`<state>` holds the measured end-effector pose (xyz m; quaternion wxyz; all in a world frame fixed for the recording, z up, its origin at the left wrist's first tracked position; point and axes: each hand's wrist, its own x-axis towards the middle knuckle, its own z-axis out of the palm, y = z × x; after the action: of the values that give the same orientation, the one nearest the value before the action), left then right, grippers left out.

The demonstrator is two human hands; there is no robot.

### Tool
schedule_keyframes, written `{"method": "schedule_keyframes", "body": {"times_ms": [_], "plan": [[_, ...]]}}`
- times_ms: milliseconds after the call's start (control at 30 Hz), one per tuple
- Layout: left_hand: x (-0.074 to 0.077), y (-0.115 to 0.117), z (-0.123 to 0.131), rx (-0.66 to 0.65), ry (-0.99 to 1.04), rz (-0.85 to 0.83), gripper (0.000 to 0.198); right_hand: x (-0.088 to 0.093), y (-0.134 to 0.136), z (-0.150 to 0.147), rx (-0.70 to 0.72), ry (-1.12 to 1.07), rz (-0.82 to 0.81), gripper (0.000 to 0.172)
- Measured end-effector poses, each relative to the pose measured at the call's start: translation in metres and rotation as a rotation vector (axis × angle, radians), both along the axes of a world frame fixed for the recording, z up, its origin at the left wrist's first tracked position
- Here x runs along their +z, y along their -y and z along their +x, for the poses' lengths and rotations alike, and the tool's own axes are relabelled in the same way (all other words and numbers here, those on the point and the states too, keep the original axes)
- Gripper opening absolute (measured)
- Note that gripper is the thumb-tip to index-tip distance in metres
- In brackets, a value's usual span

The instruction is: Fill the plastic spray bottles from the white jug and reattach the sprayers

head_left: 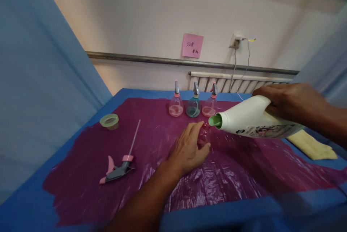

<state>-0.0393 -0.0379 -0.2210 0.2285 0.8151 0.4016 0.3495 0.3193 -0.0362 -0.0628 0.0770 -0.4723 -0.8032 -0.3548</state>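
My left hand (188,148) is wrapped round a small clear pink bottle (204,134) that stands open on the purple plastic sheet (151,174). My right hand (291,103) grips the handle of a large white detergent jug (255,119), tipped almost level. Its green spout (215,121) hovers just above the small bottle's mouth. A pink and grey spray head with its long dip tube (119,168) lies on the sheet to the left. The jug's green cap (109,120) rests further back on the left.
Three small spray bottles, pink (176,103), teal (193,104) and pink (210,106), stand in a row at the back. A folded yellow cloth (311,145) lies at the right. Blue cloth (40,91) hangs on the left; a radiator (238,81) lines the wall.
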Motion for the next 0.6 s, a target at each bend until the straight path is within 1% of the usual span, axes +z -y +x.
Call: {"method": "schedule_keyframes", "body": {"times_ms": [200, 467, 533, 600], "plan": [[0.001, 0.002, -0.001, -0.021, -0.006, 0.011, 0.069, 0.01, 0.002, -0.006, -0.042, 0.015, -0.053, 0.028], [0.002, 0.002, 0.0, -0.02, -0.013, 0.02, 0.069, 0.018, 0.003, -0.008, 0.011, 0.068, -0.04, 0.031], [0.002, 0.002, 0.0, -0.025, -0.015, 0.02, 0.069, 0.019, 0.003, -0.009, 0.001, 0.055, -0.064, 0.031], [0.001, 0.001, 0.0, -0.024, -0.014, 0.02, 0.069, 0.019, 0.002, -0.01, -0.035, -0.025, -0.078, 0.031]]}}
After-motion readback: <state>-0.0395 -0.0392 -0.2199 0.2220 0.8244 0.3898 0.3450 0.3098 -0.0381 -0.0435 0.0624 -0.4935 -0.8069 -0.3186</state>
